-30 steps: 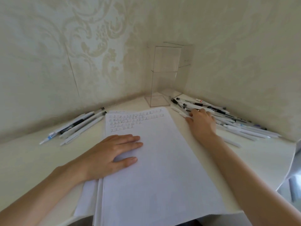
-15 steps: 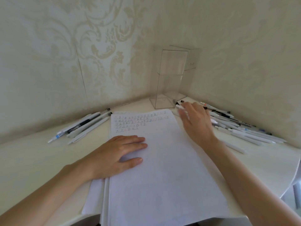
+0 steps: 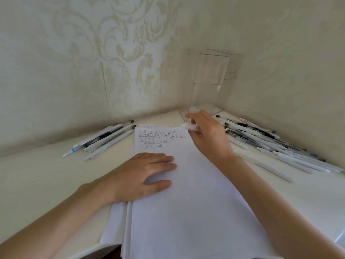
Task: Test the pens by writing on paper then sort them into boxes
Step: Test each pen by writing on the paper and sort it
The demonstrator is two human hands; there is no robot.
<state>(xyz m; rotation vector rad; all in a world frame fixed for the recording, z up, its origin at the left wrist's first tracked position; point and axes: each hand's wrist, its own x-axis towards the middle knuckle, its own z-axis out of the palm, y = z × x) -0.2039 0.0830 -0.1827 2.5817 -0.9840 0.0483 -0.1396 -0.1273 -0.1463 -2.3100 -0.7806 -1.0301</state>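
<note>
Head view: motion blur smears the right hand (image 3: 210, 136) and the white pen (image 3: 190, 126) it holds. Only a short pale stub of the pen shows to the left of the bent fingers; the rest is hidden behind the hand, so it cannot be told which end is the tip. The clear box (image 3: 206, 86) in the corner is hard to make out, showing little more than its edges and faint reflections. The near end of the paper (image 3: 186, 212) and both forearms are cut off by the frame.

One second ago the right hand lay on the pile of pens (image 3: 270, 144) along the right wall. Half a second ago it had lifted with a white pen beside the box. Now it hangs over the top right corner of the paper, just in front of the box's base, its fingers curled round the pen. The left hand (image 3: 146, 174) has not moved: it lies flat on the paper, fingers straight and together, below the written rows (image 3: 158, 138).

The pen's long axis runs roughly left to right across the view, its visible end pointing left towards the written rows. A smaller group of pens (image 3: 104, 140) lies on the table (image 3: 37, 176) left of the paper.
</note>
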